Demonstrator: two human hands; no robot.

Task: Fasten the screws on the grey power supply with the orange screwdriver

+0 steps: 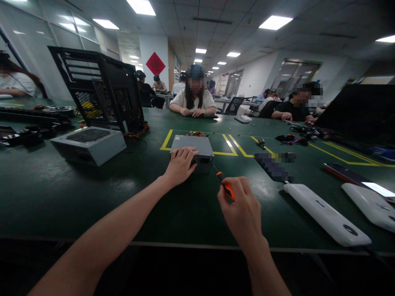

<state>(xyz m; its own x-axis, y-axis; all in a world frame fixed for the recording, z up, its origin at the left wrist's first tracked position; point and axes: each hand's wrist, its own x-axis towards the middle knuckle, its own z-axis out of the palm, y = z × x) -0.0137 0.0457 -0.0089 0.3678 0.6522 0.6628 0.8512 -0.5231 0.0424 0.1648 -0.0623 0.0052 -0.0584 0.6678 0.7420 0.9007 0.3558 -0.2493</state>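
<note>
A grey metal computer power supply (201, 144) lies on the green table in front of me, with wires showing behind it. Across its near left corner, my left hand (179, 165) grips the case, fingers on the top and thumb down by the front side. My right hand (242, 205) is closed around the orange and black handle of a screwdriver (228, 190). The thin shaft points up and left, its tip at the right front corner of the power supply. Whether the tip sits in a screw is too small to tell.
To the left stand a second power supply (105, 149) and an open black computer case (119, 94). White power banks (327, 213), a phone (274, 166) and bundled cables (308, 130) lie to the right. Across the table sits a person (194, 98).
</note>
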